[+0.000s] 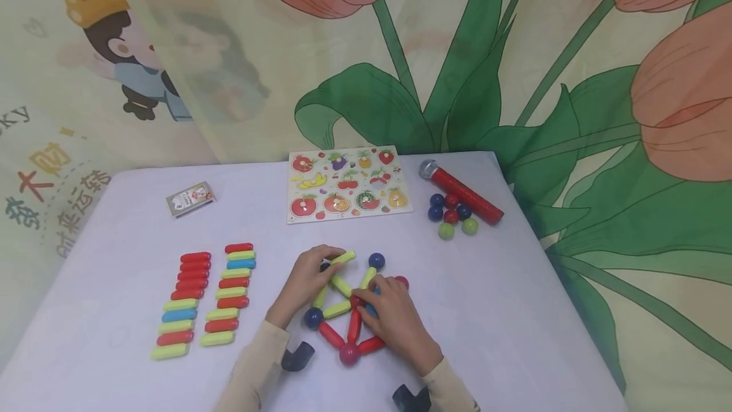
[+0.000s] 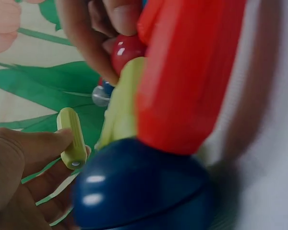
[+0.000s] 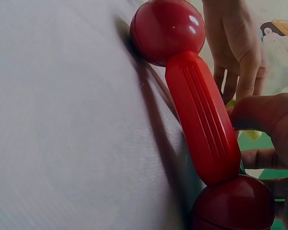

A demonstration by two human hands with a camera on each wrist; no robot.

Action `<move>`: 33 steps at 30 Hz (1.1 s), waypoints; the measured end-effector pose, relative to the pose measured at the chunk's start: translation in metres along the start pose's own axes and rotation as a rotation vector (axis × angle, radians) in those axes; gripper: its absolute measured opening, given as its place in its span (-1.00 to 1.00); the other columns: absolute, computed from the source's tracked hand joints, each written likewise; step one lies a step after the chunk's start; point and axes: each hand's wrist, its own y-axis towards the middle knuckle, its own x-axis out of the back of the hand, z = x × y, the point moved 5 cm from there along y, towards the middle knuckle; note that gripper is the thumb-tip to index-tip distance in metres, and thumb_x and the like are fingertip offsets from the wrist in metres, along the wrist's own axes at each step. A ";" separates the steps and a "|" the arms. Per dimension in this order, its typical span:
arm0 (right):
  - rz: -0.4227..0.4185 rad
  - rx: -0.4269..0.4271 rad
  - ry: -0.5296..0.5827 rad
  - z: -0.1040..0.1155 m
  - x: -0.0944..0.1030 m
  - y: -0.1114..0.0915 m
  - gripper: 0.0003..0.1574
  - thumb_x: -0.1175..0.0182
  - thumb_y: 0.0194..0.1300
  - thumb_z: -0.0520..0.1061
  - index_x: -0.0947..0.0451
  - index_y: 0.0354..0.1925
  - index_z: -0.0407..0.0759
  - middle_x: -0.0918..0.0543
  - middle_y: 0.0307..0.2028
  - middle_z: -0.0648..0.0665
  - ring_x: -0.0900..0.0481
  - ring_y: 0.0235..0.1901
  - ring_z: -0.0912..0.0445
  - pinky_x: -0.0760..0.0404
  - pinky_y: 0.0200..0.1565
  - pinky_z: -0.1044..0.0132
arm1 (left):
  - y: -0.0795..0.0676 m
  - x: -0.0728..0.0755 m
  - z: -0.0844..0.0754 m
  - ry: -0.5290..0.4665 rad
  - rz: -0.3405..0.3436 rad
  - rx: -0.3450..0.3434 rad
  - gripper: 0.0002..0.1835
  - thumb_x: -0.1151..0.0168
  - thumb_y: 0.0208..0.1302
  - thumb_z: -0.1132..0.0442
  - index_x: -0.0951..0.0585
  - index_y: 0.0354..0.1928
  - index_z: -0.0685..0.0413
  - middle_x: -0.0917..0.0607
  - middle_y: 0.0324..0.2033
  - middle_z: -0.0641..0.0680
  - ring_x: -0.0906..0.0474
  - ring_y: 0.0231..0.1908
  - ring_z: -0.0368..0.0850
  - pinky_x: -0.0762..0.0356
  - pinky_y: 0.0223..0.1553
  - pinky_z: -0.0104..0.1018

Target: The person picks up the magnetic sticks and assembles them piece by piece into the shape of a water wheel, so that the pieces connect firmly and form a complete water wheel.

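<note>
Between thumb and fingers, my left hand pinches a yellow-green magnetic rod, raised at the far left of a ball-and-rod frame. The left wrist view shows this rod with its free end bare. My right hand grips the red centre ball of the frame, its fingers covering part of a blue rod. Red and yellow-green rods join this ball to others, among them a blue ball at left and a red ball in front. Another blue ball tops the far side.
Two columns of loose rods lie at left. Behind are a small card box, a fruit puzzle board and a red microphone. Several loose balls sit beside the microphone. A printed curtain hangs along the table's back edge.
</note>
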 end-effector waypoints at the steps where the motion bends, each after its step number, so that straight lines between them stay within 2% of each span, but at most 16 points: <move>1: -0.003 0.001 -0.002 0.000 0.000 0.000 -0.49 -0.41 0.08 0.13 -0.62 0.05 0.17 -0.47 -0.19 0.06 -0.39 -0.18 0.16 -0.48 -0.04 0.15 | 0.001 -0.002 0.001 0.002 0.007 0.002 -0.68 -0.33 0.19 0.30 -0.64 0.02 0.07 -0.69 -0.06 0.04 -0.56 0.06 -0.01 -0.45 0.17 -0.05; 11: 0.006 0.004 -0.004 -0.001 -0.003 0.000 -0.49 -0.40 0.10 0.13 -0.62 0.06 0.18 -0.48 -0.19 0.06 -0.40 -0.18 0.16 -0.47 -0.03 0.15 | 0.002 -0.013 0.008 0.053 0.042 0.037 -0.69 -0.32 0.21 0.25 -0.65 0.02 0.05 -0.68 -0.08 0.02 -0.56 0.06 -0.02 -0.47 0.16 -0.09; 15: -0.013 0.013 0.014 0.000 -0.003 -0.001 -0.48 -0.39 0.10 0.12 -0.62 0.06 0.16 -0.48 -0.17 0.06 -0.40 -0.17 0.17 -0.48 -0.02 0.15 | 0.001 -0.013 0.008 0.075 0.037 0.022 -0.69 -0.32 0.20 0.26 -0.65 0.02 0.05 -0.68 -0.11 0.01 -0.57 0.00 -0.04 -0.50 0.12 -0.10; 19: -0.114 -0.017 0.053 -0.004 0.001 -0.001 -0.44 -0.37 0.13 0.08 -0.57 0.13 0.09 -0.49 -0.07 0.01 -0.45 -0.08 0.14 -0.52 0.02 0.16 | 0.000 -0.015 0.009 0.088 0.028 0.000 -0.69 -0.32 0.20 0.28 -0.65 0.00 0.08 -0.67 -0.14 0.02 -0.58 -0.05 -0.05 -0.52 0.08 -0.11; 23: -0.236 -0.095 0.059 -0.012 0.006 0.004 -0.35 -0.29 0.21 0.04 -0.45 0.24 -0.07 -0.48 0.11 -0.15 -0.44 0.12 -0.01 -0.41 0.20 -0.02 | 0.001 -0.017 0.011 0.096 0.009 -0.022 -0.71 -0.32 0.19 0.28 -0.67 -0.02 0.10 -0.68 -0.18 0.01 -0.59 -0.09 -0.07 -0.54 0.04 -0.13; 27: -0.202 -0.150 0.045 -0.021 0.002 0.013 -0.26 -0.23 0.26 0.08 -0.33 0.31 -0.18 -0.45 0.21 -0.25 -0.38 0.23 -0.11 -0.27 0.27 -0.16 | 0.000 -0.019 0.013 0.098 -0.001 -0.030 -0.71 -0.32 0.19 0.27 -0.67 -0.03 0.10 -0.68 -0.20 0.01 -0.58 -0.12 -0.08 -0.56 0.01 -0.15; 30: -0.148 -0.175 0.056 -0.025 -0.002 0.017 -0.22 -0.20 0.28 0.12 -0.28 0.35 -0.17 -0.44 0.24 -0.23 -0.38 0.23 -0.12 -0.24 0.29 -0.15 | -0.001 -0.020 0.012 0.099 -0.011 -0.036 -0.71 -0.32 0.19 0.27 -0.67 -0.02 0.10 -0.67 -0.20 0.01 -0.58 -0.12 -0.08 -0.56 0.01 -0.14; 33: -0.130 -0.188 0.068 -0.026 -0.003 0.020 -0.21 -0.20 0.28 0.13 -0.28 0.36 -0.15 -0.44 0.24 -0.20 -0.38 0.21 -0.11 -0.24 0.30 -0.12 | -0.002 -0.020 0.012 0.103 -0.030 -0.042 -0.70 -0.32 0.20 0.26 -0.66 -0.01 0.10 -0.67 -0.20 0.01 -0.57 -0.13 -0.09 -0.56 0.00 -0.14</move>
